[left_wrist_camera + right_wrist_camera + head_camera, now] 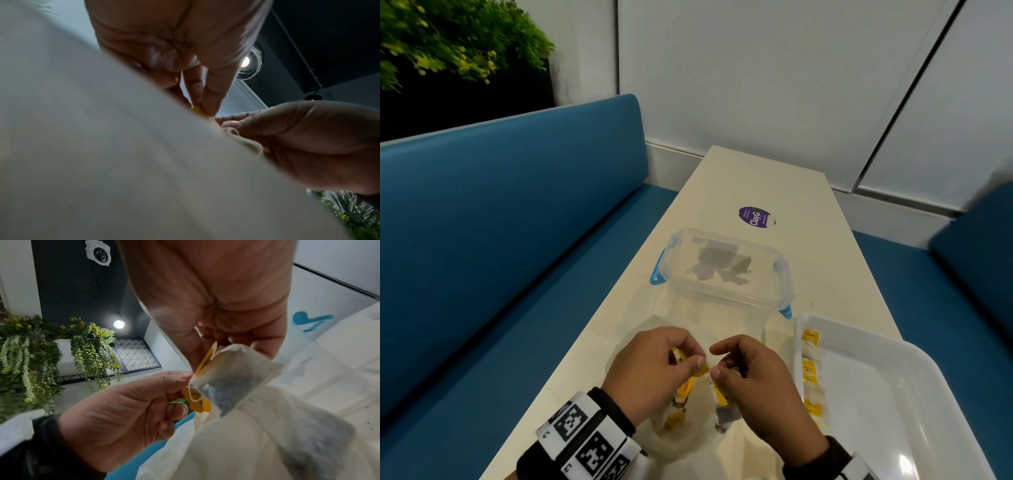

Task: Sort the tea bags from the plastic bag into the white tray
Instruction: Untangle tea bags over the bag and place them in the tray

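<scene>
My two hands meet just above a crumpled clear plastic bag (674, 442) near the table's front edge. My right hand (722, 363) pinches a tea bag (232, 374), a white paper pouch of dark tea with a yellow tag (207, 356). My left hand (690, 359) pinches a second yellow tag (197, 110) close against it. More tea bags (678, 416) lie in the plastic bag under my hands. The white tray (893, 411) stands at the right, with several tea bags (810, 370) lined along its left wall.
A clear lidded container (722, 270) with blue clips sits beyond my hands, mid-table. A purple sticker (756, 217) lies farther back. Blue bench seats (517, 240) flank the narrow cream table (825, 246) on both sides.
</scene>
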`<state>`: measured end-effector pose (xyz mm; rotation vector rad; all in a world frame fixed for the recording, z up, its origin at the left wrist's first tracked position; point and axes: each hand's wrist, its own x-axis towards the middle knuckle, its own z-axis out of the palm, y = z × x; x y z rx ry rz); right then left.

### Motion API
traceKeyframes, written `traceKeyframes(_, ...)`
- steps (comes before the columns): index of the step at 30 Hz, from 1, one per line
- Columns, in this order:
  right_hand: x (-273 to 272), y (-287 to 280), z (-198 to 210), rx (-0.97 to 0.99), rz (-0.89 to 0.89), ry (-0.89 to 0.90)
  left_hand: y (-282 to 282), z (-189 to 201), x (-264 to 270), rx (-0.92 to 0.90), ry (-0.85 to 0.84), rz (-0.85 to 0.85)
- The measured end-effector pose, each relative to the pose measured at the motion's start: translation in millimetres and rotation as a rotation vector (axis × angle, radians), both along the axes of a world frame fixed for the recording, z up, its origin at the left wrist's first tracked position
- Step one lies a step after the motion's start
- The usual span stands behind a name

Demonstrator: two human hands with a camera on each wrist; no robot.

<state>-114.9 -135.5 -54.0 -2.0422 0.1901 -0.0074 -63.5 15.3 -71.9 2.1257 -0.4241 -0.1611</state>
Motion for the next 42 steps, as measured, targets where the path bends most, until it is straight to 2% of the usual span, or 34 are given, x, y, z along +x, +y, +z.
traceKeyframes(7,-2,4,0,-0.010,-0.023,-0.019,5,-2,0,-0.063,-0.056,0.105)
traceKeyframes(10,-1,5,0,0.010,-0.043,-0.011,9,-4,-2,-0.110,-0.031,0.141)
traceKeyframes(16,-1,7,-1,0.068,-0.059,0.014,1,-4,-8,0.001,0.139,-0.027)
traceKeyframes(21,-2,9,-2,0.119,-0.073,0.045,-6,-2,-8,0.011,0.162,-0.027)
traceKeyframes(27,-4,10,3,0.089,-0.051,0.016,-6,-3,-8,0.016,0.075,0.033)
traceKeyframes(35,-9,13,10,0.193,-0.032,0.076,5,-4,-9,0.044,-0.044,0.078)
traceKeyframes(39,-9,13,9,0.211,-0.053,0.065,7,2,-12,0.139,-0.081,0.038)
traceKeyframes(42,-8,13,8,0.198,-0.063,0.040,8,5,-11,0.089,-0.070,-0.008)
